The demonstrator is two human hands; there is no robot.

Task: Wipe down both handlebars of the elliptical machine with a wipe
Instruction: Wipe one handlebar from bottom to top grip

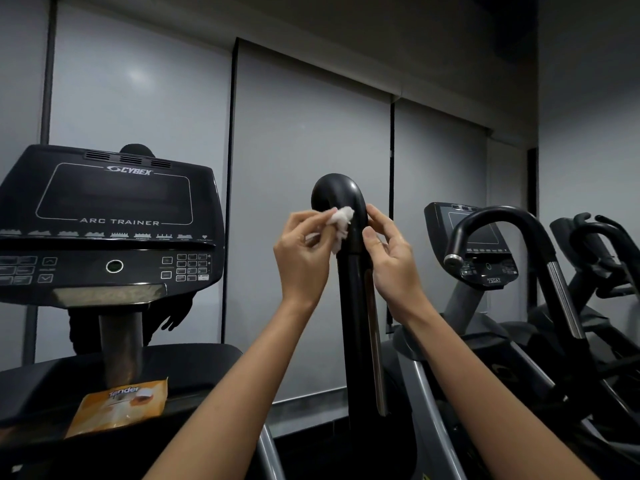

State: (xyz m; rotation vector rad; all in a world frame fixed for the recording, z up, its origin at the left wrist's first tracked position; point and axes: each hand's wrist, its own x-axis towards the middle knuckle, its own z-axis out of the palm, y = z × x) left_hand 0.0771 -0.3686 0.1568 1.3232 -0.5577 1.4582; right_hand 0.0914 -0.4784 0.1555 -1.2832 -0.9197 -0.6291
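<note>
A black curved handlebar (355, 299) of the elliptical rises in the middle of the view, its rounded top at about head height. My left hand (304, 252) pinches a crumpled white wipe (341, 223) and presses it against the left side of the bar just below the bend. My right hand (389, 261) is on the right side of the same bar, thumb and fingertips touching it. The machine's other handlebar is out of view.
The black Cybex Arc Trainer console (110, 223) stands at the left, with an orange pack of wipes (119, 405) lying on the ledge below it. A second machine (519, 258) with a hooked black handlebar stands close at the right. Grey blinds fill the wall behind.
</note>
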